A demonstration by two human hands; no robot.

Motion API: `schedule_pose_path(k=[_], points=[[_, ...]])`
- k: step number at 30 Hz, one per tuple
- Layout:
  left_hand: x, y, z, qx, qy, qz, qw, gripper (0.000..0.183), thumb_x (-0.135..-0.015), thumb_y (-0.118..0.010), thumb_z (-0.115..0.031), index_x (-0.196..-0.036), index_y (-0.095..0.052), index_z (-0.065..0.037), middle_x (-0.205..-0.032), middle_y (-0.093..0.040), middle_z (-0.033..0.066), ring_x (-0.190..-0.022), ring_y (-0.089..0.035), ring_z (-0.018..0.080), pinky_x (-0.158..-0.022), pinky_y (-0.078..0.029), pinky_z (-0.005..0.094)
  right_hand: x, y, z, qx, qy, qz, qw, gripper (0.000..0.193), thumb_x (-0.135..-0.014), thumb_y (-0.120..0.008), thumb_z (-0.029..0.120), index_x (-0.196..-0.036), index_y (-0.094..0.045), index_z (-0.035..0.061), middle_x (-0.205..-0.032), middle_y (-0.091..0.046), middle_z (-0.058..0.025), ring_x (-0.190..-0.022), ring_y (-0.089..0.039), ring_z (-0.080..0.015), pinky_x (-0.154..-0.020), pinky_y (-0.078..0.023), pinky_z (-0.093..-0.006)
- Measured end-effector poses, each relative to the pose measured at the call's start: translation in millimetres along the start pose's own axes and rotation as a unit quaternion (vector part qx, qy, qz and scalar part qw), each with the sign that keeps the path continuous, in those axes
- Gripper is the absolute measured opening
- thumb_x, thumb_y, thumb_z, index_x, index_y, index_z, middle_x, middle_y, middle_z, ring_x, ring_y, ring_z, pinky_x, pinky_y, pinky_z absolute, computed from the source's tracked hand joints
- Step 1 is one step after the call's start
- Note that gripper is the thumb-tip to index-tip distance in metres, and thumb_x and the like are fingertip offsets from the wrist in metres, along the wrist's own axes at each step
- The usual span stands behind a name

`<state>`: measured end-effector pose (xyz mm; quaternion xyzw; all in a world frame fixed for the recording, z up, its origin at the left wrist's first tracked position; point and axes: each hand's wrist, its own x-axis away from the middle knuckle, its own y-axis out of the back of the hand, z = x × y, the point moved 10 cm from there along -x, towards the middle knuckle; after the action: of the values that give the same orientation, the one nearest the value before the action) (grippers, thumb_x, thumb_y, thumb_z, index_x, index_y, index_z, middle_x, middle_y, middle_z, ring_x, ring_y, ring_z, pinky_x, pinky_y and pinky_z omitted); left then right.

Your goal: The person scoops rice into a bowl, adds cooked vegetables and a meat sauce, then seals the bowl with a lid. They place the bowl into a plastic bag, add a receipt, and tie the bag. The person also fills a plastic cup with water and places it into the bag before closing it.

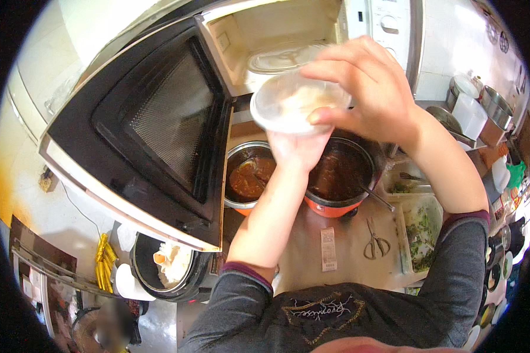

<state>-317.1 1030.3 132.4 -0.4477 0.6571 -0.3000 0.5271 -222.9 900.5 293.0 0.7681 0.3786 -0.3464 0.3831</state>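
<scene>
A round translucent plastic container (271, 109) with pale, whitish contents is raised in front of an open microwave (235, 35). From beneath, my left hand (297, 144) supports it; the fingers are mostly hidden behind it. My right hand (368, 88) grips its right rim, thumb on the near side and fingers across the top. Whether a lid covers the container I cannot tell. Inside the microwave lies a glass turntable (285, 59). Below my forearms stand two pots of reddish-brown sauce, the left pot (250, 173) and the right orange pot (341, 170).
The microwave's dark door (165, 112) swings far out to the left. Under it sits a black cooker (138, 265) with white food. On the counter lie a paper slip (328, 250) and scissors (377, 241). Trays of greens (418, 232) and stacked metal pots (496, 109) stand right.
</scene>
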Motion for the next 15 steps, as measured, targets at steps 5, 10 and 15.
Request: schedule_pose_path(k=[5,10,15], points=[[115,36,28,-0.043,0.038,-0.083,0.995,0.066,-0.089,-0.041,-0.059,-0.14,-0.038,-0.016,-0.141,-0.041,0.0102,-0.131,-0.037,0.0303,-0.107,-0.031,0.0512,-55,-1,129,-0.167,0.191,-0.145,0.956,0.034,-0.08,-0.061,0.043,-0.102,-0.068,0.0178,-0.114,-0.061,-0.0006,-0.118,-0.045,-0.0216,-0.102,-0.027,-0.0499],[202,76,36,-0.054,0.076,-0.172,0.981,0.068,-0.089,-0.042,-0.058,-0.14,-0.037,-0.013,-0.142,-0.04,0.0117,-0.132,-0.037,0.0319,-0.108,-0.031,0.0515,-73,-62,183,-0.017,0.225,0.092,0.97,0.044,-0.082,-0.05,0.057,-0.097,-0.07,0.0201,-0.12,-0.058,0.0034,-0.133,-0.03,-0.0191,-0.11,-0.005,-0.0673],[268,87,4,-0.112,0.036,-0.197,0.973,0.065,-0.089,-0.046,-0.052,-0.14,-0.038,-0.013,-0.141,-0.041,0.0118,-0.131,-0.038,0.0313,-0.107,-0.033,0.0501,-2,-10,121,-0.025,0.007,-0.017,1.0,0.044,-0.068,-0.067,0.051,-0.101,-0.068,0.0218,-0.131,-0.052,-0.0017,-0.13,-0.037,-0.0292,-0.102,-0.019,-0.0707]])
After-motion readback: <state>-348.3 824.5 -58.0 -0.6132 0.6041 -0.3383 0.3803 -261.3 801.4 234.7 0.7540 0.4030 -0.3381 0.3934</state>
